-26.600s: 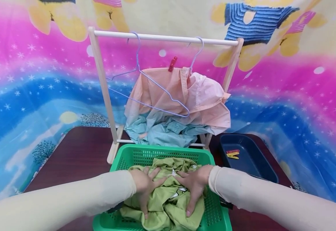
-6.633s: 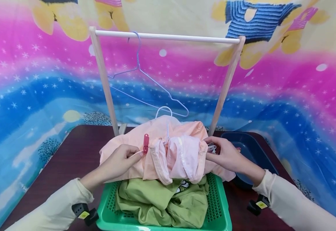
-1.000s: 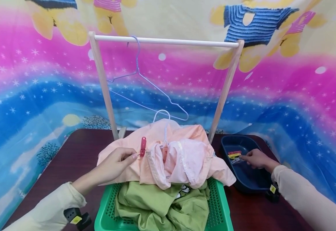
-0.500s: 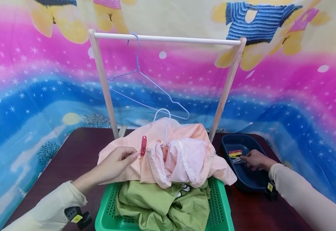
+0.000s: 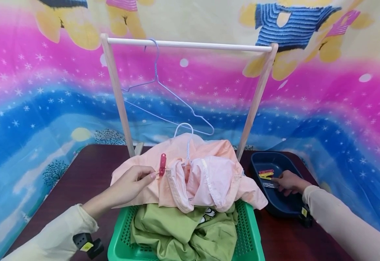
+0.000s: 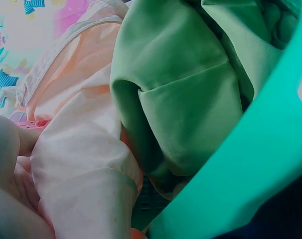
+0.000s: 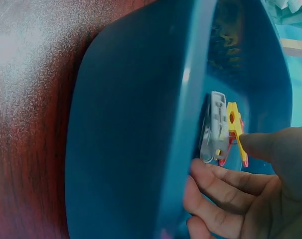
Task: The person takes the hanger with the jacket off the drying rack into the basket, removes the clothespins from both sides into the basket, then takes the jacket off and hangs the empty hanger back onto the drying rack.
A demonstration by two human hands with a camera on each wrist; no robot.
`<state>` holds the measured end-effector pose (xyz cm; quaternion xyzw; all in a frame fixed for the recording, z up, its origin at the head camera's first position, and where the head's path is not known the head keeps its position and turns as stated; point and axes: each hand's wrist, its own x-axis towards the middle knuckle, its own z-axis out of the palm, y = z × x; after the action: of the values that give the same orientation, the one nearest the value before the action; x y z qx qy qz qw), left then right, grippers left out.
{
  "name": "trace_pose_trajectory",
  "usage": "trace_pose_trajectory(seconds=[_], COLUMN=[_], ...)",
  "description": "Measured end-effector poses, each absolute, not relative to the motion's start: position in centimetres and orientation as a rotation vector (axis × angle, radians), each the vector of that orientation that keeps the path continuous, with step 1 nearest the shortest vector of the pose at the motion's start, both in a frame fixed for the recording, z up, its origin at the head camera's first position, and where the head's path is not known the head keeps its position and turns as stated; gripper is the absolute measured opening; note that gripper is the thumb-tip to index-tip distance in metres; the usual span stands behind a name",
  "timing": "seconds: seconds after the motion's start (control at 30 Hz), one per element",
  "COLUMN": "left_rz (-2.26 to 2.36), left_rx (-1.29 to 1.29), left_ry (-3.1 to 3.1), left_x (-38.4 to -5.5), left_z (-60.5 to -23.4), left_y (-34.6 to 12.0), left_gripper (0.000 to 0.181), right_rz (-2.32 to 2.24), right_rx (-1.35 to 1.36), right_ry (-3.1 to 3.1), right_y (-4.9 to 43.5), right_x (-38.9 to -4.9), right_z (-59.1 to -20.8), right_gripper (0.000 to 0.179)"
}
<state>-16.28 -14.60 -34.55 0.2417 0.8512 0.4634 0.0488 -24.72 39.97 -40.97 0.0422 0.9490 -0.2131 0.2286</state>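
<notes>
The left hand (image 5: 131,185) pinches an edge of the pink garment (image 5: 220,181) between thumb and fingers, just left of a red clip (image 5: 162,165) that stands upright on the cloth. The garment lies spread over the far part of the green basket (image 5: 256,235), its collar folded toward the near side, its right sleeve hanging past the basket's rim. The curved hook of a white hanger (image 5: 184,124) sticks up from it. In the near part of the basket lies a bunched green cloth (image 5: 176,232) with a small black-and-white print.

The right hand (image 5: 291,182) is inside the blue tray (image 5: 286,203), right of the basket. Its fingers are loosely bent with the thumb apart from them and grip nothing; the fingertips are at the near end of a grey clip (image 7: 218,124), and the thumb is just beside a yellow clip (image 7: 233,117). A second red clip (image 5: 266,170) lies at the far side of the yellow one.

Behind the basket, a rack (image 5: 193,44) stands on the dark counter (image 5: 85,174), a purple hanger (image 5: 156,70) hanging from the left part of its bar.
</notes>
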Motion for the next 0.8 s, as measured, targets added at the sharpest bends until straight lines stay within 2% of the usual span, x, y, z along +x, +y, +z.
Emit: trace_pose_trajectory(seconds=[0.27,0.5,0.8], left_rz=[1.403,1.395,1.41], left_rx=[0.734,0.735,0.75], left_ry=[2.598,2.604,2.593], left_x=[-16.3,-16.4,-16.2], left_z=[-34.4,-34.4,-34.6], left_y=[-14.6,-14.7,-14.7], left_gripper=[0.024,0.024,0.025], right_rz=[-0.598,-0.613,-0.716], right_rx=[0.118,0.111,0.03], right_ry=[2.619,2.657,2.693], right_y=[40.3,40.9,40.3], right_x=[-24.7,-24.6,-23.2], right_z=[-40.7,-39.4,-37.3], right_gripper=[0.043,0.056,0.057])
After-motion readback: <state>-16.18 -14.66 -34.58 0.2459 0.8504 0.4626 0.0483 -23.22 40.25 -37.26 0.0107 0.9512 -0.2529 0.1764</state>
